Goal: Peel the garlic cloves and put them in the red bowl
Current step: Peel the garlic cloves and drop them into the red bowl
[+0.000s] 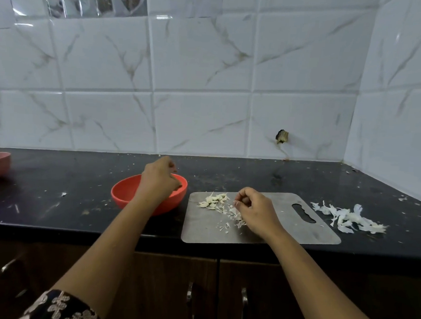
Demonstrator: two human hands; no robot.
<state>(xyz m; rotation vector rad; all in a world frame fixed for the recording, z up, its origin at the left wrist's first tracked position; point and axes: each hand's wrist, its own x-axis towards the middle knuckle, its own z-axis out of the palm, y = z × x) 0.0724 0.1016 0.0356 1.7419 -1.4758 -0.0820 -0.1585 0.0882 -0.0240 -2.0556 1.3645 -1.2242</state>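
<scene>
Red bowl (pixel 126 192) under L hand (pixel 157 179)

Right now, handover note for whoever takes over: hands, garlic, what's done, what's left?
Left hand: over the red bowl, fingers curled; whether it holds anything is hidden.
Right hand: on the board among scraps, fingers curled; grip unclear.
Cloves: small pile on the board's left part, near the bowl.
Peels: heap on the counter, right of the board.
Done: some peeling, judging by the peels; the bowl's contents are not visible.
Left: the cloves on the board still need to go in the bowl.
</scene>
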